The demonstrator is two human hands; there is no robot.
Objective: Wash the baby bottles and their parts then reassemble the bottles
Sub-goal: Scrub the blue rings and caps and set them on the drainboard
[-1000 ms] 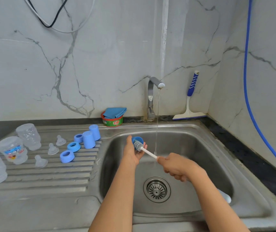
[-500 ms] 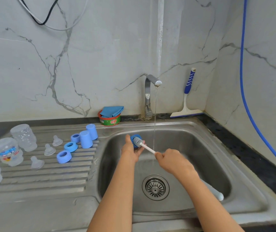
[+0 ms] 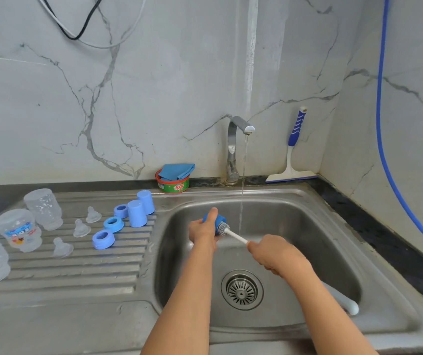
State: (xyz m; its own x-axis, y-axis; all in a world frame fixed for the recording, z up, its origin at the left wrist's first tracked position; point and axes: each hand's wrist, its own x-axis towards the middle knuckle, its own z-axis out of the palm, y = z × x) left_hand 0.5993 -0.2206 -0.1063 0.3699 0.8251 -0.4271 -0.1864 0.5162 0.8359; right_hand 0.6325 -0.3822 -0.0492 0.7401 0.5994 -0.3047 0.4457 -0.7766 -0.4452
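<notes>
The right hand [image 3: 277, 254] is gripping the white handle of the brush [image 3: 234, 236], fingers curled tight round it, and the bristle head is pressing into the open mouth of the blue cap [image 3: 218, 221]; the left hand [image 3: 204, 230] is wrapping that cap from its far-left side, thumb lying across it, and is holding it over the sink [image 3: 320, 234]. The cap is looking like light, stiff plastic, probably slick while wet (soap would make it worse), so clasping round its wall rather than its rim is seeming the safer hold. Just right of the grip a thin water stream [image 3: 242, 201] is falling, apparently clear of the cap. Well left of the grip, two more caps [image 3: 136, 213], three rings [image 3: 113, 224], three teats [image 3: 81, 228] and three clear bottles [image 3: 19, 230] are sitting on the draining board [image 3: 77, 275]
</notes>
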